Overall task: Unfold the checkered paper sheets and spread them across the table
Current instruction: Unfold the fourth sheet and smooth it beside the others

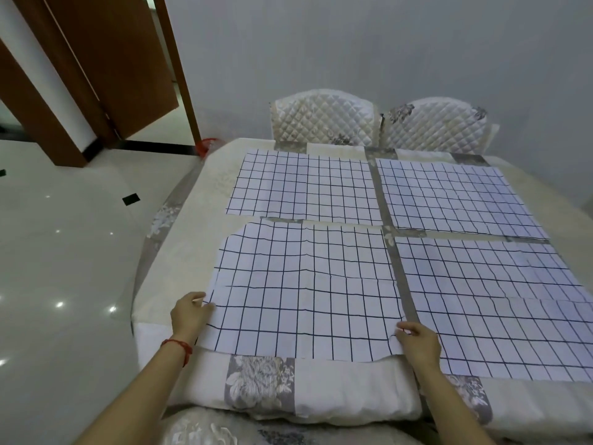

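Note:
Several white sheets with a dark grid lie flat on the cloth-covered table (346,393). The near-left sheet (301,290) has its far-left corner folded under. My left hand (189,314) pinches its left edge near the front. My right hand (418,343) holds the same sheet's near-right corner, slightly lifted. The near-right sheet (500,303) lies beside it, with a narrow strip of cloth between them. Behind them lie the far-left sheet (305,187) and the far-right sheet (455,197).
Two quilted chair backs (324,118) (439,125) stand against the far table edge below a grey wall. A brown door (106,59) and glossy tiled floor (64,252) are on the left. A red bag (205,144) lies by the table's far-left corner.

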{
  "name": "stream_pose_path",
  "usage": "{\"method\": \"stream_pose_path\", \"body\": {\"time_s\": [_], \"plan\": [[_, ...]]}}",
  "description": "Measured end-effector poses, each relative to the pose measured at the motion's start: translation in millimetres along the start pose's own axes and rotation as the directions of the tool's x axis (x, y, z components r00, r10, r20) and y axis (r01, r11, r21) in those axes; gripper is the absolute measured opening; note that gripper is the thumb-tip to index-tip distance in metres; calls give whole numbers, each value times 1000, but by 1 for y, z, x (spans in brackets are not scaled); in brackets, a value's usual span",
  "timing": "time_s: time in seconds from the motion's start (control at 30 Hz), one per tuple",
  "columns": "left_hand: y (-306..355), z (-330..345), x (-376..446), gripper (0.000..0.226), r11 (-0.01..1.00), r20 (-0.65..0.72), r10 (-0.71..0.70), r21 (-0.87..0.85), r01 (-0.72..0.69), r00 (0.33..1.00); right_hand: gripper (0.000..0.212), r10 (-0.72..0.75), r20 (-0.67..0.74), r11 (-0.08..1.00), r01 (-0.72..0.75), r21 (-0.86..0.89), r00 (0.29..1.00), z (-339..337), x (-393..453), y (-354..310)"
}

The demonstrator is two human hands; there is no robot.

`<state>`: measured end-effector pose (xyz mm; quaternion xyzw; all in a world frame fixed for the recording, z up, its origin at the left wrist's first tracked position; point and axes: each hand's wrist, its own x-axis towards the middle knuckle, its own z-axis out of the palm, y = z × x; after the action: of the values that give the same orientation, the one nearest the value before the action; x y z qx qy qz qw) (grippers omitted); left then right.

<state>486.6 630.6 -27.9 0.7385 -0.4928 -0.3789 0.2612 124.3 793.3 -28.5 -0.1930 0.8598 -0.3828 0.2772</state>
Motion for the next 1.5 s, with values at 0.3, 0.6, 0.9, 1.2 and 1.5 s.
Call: {"method": "stream_pose_path", "body": {"time_s": [0.3, 0.6, 0.9, 1.2, 1.5], "plan": [[-3, -18, 10, 31, 1000, -98, -17, -17, 16, 995, 17, -54, 26, 999, 54, 4, 998, 14, -4, -9], [-9, 2, -16, 36, 1000, -7, -3, -14, 3, 1000, 21, -58, -130, 982, 33, -188, 990, -7, -5, 7], [-2, 4, -4, 37, 998, -31, -55, 20, 56, 998, 29, -411, 68, 824, 403, -399, 909, 39, 2, -37], [41, 24, 57, 10, 998, 59, 22, -54, -19, 998, 88, -493, 470, 540, 681, -495, 732, 142, 18, -53], [93, 52, 141, 21, 988, 148, -80, -119, 98, 986, 56, -558, 380, 448, 653, -610, 737, 156, 24, -32]]}}
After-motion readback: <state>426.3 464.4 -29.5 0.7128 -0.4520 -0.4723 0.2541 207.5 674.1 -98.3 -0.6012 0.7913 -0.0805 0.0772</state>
